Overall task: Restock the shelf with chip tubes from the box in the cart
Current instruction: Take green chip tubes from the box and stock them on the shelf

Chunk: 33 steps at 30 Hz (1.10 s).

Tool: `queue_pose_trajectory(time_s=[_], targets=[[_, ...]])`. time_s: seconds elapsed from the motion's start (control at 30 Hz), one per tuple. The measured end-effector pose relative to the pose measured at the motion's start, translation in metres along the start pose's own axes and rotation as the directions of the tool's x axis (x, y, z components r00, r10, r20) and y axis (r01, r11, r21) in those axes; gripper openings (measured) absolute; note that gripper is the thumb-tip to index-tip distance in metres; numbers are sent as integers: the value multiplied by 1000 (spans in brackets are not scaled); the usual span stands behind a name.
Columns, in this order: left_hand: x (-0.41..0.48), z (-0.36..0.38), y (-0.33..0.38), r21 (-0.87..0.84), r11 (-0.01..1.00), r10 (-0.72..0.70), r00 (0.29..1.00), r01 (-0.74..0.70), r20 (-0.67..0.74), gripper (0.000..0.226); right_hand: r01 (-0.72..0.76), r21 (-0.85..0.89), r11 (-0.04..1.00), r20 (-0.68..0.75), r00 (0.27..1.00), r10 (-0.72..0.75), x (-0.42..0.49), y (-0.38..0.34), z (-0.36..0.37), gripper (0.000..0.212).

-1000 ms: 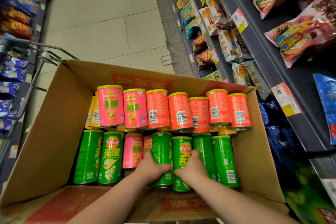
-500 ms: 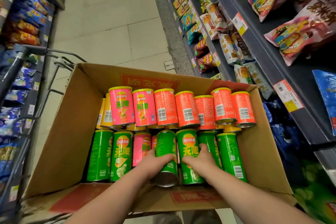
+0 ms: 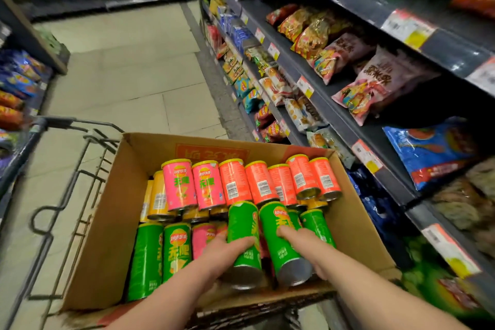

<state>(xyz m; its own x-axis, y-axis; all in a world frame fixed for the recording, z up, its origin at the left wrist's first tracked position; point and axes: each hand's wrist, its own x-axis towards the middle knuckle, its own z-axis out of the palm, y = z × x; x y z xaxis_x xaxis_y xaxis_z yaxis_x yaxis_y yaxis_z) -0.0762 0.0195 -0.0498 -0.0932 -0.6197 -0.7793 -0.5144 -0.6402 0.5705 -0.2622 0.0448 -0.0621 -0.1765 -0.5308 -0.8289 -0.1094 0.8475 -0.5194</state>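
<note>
An open cardboard box (image 3: 107,222) sits in a wire cart (image 3: 61,195) and holds several chip tubes lying in rows: pink (image 3: 179,185), orange (image 3: 261,182), yellow (image 3: 158,195) and green (image 3: 146,260). My left hand (image 3: 227,249) grips one green tube (image 3: 244,225) around its lower half, and it is raised above the others. My right hand (image 3: 302,244) grips a second green tube (image 3: 278,238) beside it, also lifted, metal base toward me.
Dark shelves (image 3: 348,120) of snack bags line the right side, with price tags along their edges. More shelving with bagged goods runs along the left (image 3: 18,94). Tiled aisle floor (image 3: 134,75) stretches ahead of the cart.
Both hands have lifted their green tubes up out of the near row and tilted them. The view has swung up, showing more of the aisle and right shelves.
</note>
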Motion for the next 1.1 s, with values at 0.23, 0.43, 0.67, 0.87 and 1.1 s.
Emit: queue_pose_trajectory(time_s=[0.23, 0.43, 0.67, 0.87, 1.1], targets=[[-26, -1, 2, -55, 970, 240, 970, -238, 47, 37, 205, 124, 971, -176, 967, -182, -51, 13, 6, 71], [-46, 12, 5, -70, 939, 343, 924, -336, 169, 49, 285, 222, 932, -340, 919, -200, -100, 34, 2, 55], [-75, 37, 16, -139, 890, 456, 838, -435, 299, 61, 402, 280, 871, -459, 854, -247, -149, 57, -14, 41], [-108, 58, 41, -171, 822, 569, 766, -543, 300, 58, 505, 282, 816, -535, 789, -303, -184, 64, -41, 40], [-165, 132, 79, -205, 721, 687, 642, -662, 339, 61, 622, 260, 738, -670, 667, -327, -243, 97, -115, 47]])
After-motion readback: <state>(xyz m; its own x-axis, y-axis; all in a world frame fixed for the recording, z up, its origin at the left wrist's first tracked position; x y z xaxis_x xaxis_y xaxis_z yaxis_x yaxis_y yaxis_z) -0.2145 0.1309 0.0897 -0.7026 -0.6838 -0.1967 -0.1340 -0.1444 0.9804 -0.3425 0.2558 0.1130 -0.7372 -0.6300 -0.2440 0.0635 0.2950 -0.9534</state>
